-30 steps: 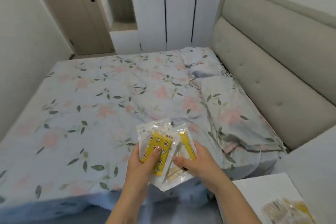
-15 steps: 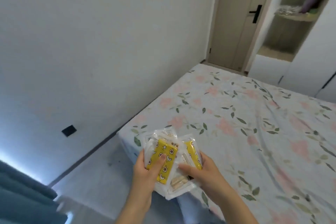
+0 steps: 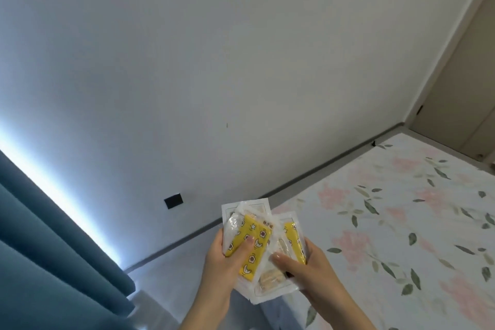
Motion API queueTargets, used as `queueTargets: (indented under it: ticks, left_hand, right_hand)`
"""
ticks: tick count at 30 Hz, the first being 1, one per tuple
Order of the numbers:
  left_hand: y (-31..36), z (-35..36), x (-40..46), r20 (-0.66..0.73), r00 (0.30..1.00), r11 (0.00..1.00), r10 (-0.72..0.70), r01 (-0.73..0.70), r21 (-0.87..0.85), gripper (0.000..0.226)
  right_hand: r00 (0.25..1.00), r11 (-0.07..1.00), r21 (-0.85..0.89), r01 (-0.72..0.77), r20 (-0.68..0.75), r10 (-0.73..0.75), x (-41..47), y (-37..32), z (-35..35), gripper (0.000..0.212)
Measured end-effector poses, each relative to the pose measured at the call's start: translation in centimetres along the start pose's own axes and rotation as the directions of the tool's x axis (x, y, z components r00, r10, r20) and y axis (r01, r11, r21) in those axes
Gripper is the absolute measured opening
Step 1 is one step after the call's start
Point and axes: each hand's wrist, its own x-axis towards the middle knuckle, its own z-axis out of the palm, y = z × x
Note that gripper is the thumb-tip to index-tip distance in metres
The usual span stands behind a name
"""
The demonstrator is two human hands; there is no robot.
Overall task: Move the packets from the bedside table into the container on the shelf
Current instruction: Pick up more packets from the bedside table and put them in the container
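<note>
A fanned stack of clear packets [image 3: 257,246] with yellow patterned labels sits in both of my hands, low in the middle of the view. My left hand [image 3: 225,262] grips the stack's left side, thumb pressed on the front yellow label. My right hand [image 3: 302,268] holds the right side, thumb across the lower packet. The stack hangs above the corner of the bed. The bedside table, the shelf and the container are out of view.
A bed with a floral sheet [image 3: 401,222] fills the lower right. A plain white wall [image 3: 214,61] with a black socket [image 3: 173,200] faces me. Teal curtains [image 3: 53,262] hang at the left. A door [image 3: 460,104] stands at the far right beyond a narrow floor strip.
My view has swung left, from the bed and headboard to the wall and curtains. The bedside table and the shelf have left the view. Both hands keep the same hold on the packets.
</note>
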Motion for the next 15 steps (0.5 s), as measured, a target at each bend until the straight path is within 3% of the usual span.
queueTargets:
  ticks: [8, 15]
  left_hand:
    - [8.4, 0.7, 16.3, -0.024, 1.000, 0.999, -0.017, 0.017, 0.028, 0.039]
    - [14.0, 1.0, 29.7, 0.042, 0.999, 0.998, -0.025, 0.023, 0.052, 0.036]
  right_hand:
    - [1.000, 1.000, -0.015, -0.013, 0.009, 0.014, 16.1, -8.5, 1.8, 0.033]
    - [0.996, 1.000, 0.014, -0.020, -0.084, 0.021, 28.5, -13.0, 3.3, 0.028]
